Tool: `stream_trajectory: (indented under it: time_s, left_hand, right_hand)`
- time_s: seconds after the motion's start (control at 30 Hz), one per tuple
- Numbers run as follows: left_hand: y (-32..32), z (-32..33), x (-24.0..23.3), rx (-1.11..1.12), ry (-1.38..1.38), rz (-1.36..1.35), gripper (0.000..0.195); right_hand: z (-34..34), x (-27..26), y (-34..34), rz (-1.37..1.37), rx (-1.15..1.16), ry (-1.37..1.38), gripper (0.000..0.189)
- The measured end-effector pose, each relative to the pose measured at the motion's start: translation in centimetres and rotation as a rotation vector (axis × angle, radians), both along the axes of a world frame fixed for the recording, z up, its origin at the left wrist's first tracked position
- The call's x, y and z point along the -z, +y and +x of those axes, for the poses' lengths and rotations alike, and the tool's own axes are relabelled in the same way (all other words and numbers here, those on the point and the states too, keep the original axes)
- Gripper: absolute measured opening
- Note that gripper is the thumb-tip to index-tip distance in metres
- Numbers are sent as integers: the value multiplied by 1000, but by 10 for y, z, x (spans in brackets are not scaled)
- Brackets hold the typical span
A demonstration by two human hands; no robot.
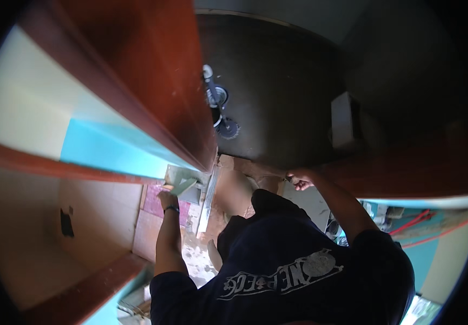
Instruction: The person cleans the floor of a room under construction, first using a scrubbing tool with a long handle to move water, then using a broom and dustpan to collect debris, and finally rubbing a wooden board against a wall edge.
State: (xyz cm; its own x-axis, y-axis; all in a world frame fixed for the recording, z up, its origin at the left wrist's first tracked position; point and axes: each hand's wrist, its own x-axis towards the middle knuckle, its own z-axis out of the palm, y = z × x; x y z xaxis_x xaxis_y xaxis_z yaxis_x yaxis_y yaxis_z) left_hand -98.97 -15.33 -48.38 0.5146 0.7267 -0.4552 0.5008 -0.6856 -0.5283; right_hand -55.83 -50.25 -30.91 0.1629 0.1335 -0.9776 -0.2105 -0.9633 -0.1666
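My left hand (168, 199), with a dark band at its wrist, grips a flat pale-green tool (183, 186) that looks like a plastering float. It is raised beside the lower end of the red-brown door frame (193, 150). My right hand (306, 178) is closed around a small brownish thing (293, 179), too unclear to name. That hand is at the near edge of the dark, smooth floor (274, 101). Brown sheets like cardboard (242, 163) lie between my hands, partly hidden by a blurred patch and my dark shirt.
Past the door frame, a round-headed brush (229, 128) rests by a bucket (219, 96). A pale box-like block (342, 120) stands on the dark floor to the right. A brown door panel (100, 219) is at left. Red cords (414, 221) and clutter are at right.
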Motion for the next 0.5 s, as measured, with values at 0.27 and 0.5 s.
stream_trajectory:
  time_s: [0.27, 0.5]
  left_hand:
    - [-27, 46, -85, -109, 60, -351, 25]
    - [-2, -2, -161, -369, -8, -565, 32]
  right_hand:
    - [-39, 11, -171, 262, 1104, 244, 23]
    - [0, 70, -208, 347, 1470, 299, 14]
